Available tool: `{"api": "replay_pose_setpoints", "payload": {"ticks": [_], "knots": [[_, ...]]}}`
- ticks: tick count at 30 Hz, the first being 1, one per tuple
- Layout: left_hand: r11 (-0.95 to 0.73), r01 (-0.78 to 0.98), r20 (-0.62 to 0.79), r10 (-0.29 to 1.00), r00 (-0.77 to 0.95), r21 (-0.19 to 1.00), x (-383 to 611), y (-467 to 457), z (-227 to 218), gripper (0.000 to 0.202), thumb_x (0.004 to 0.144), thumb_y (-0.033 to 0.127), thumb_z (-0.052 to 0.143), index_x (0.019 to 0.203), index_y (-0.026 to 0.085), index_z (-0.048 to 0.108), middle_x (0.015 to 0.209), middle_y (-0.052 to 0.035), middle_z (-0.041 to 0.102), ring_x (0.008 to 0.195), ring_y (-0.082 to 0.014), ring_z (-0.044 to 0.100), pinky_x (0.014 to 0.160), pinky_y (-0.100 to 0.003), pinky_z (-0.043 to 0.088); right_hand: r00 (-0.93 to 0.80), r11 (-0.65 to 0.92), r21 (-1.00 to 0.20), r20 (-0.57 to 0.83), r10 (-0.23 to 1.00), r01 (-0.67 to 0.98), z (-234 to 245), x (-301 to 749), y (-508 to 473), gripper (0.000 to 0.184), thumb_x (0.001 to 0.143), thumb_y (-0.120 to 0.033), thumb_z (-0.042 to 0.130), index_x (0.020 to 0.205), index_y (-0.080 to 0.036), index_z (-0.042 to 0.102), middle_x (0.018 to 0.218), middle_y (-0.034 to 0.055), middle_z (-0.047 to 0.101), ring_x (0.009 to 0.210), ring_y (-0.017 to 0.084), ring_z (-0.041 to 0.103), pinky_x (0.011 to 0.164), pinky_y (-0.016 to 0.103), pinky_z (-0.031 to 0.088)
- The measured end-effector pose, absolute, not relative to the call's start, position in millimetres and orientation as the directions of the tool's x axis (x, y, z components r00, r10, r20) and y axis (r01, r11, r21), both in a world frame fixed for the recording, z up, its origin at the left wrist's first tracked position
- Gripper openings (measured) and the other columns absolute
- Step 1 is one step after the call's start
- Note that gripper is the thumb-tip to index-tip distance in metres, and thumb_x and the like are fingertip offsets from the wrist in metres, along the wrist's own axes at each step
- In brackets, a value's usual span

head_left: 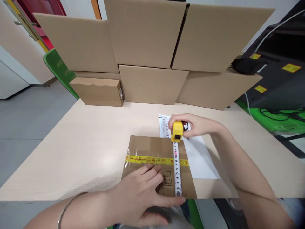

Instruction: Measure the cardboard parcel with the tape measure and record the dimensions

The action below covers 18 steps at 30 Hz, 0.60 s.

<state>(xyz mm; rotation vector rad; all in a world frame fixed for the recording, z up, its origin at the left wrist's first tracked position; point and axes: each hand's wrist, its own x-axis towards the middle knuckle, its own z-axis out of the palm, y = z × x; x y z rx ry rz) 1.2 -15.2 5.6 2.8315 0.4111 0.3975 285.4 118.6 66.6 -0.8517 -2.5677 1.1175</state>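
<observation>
A small cardboard box (147, 149) sealed with yellow printed tape lies at the near edge of the table (90, 143). My right hand (197, 125) grips a yellow tape measure (177, 131) at the box's far edge. Its white blade (176, 168) runs back across the box top to the near edge. My left hand (140, 194) lies flat on the box, fingers spread, with the thumb pressing the blade's end at the near edge. A thin bracelet circles my left wrist.
A white sheet of paper (200, 159) with a barcode lies under and beside the box on the right. Several large cardboard boxes (145, 35) stand stacked along the table's far side, with a smaller one (97, 92) at left. A black machine (281, 76) stands at right.
</observation>
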Motion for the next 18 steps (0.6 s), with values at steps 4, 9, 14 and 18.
{"api": "replay_pose_setpoints", "payload": {"ticks": [4, 9, 14, 18], "knots": [[-0.897, 0.244, 0.247, 0.348, 0.905, 0.369, 0.1, -16.4, 4.6, 0.064, 0.094, 0.071, 0.039, 0.121, 0.015, 0.056, 0.103, -0.0150, 0.065, 0.094, -0.0304, 0.063, 0.083, -0.044, 0.054, -0.841, 0.577, -0.708, -0.045, 0.538, 0.407, 69.8, 269.8, 57.2, 0.037, 0.070, -0.005, 0.065, 0.104, -0.021, 0.067, 0.103, 0.0042, 0.066, 0.092, 0.019, 0.063, 0.083, 0.032, 0.051], [-0.729, 0.201, 0.276, 0.478, 0.834, 0.654, -15.4, -17.5, 12.1, 0.053, 0.094, 0.058, 0.057, 0.127, 0.018, 0.049, 0.118, -0.0174, 0.065, 0.113, -0.0326, 0.064, 0.095, -0.047, 0.057, -0.828, 0.514, -0.769, -0.034, 0.560, 0.379, 59.5, 267.4, -11.0, 0.044, 0.065, -0.007, 0.070, 0.105, -0.026, 0.066, 0.101, 0.0023, 0.068, 0.092, 0.020, 0.066, 0.080, 0.032, 0.054], [-0.276, 0.309, 0.178, 0.934, 0.309, 0.910, -54.6, 6.7, -2.3, 0.046, 0.099, 0.046, 0.054, 0.142, 0.031, 0.046, 0.145, -0.0103, 0.053, 0.135, -0.0317, 0.052, 0.110, -0.051, 0.049, -0.465, 0.166, -0.870, -0.080, 0.882, 0.464, 31.2, 322.9, -31.8, 0.046, 0.073, -0.014, 0.069, 0.114, -0.031, 0.057, 0.114, 0.0043, 0.067, 0.097, 0.023, 0.067, 0.076, 0.034, 0.057], [0.060, 0.281, -0.129, 0.964, 0.231, 0.958, -63.1, 26.2, -35.9, 0.049, 0.102, 0.054, 0.041, 0.139, 0.025, 0.055, 0.147, -0.0112, 0.055, 0.134, -0.0364, 0.052, 0.108, -0.055, 0.049, -0.222, -0.089, -0.892, -0.205, 0.953, 0.442, 0.7, 343.9, -28.4, 0.037, 0.086, -0.046, 0.066, 0.117, -0.028, 0.061, 0.098, 0.0056, 0.068, 0.085, 0.025, 0.066, 0.065, 0.034, 0.057]]}}
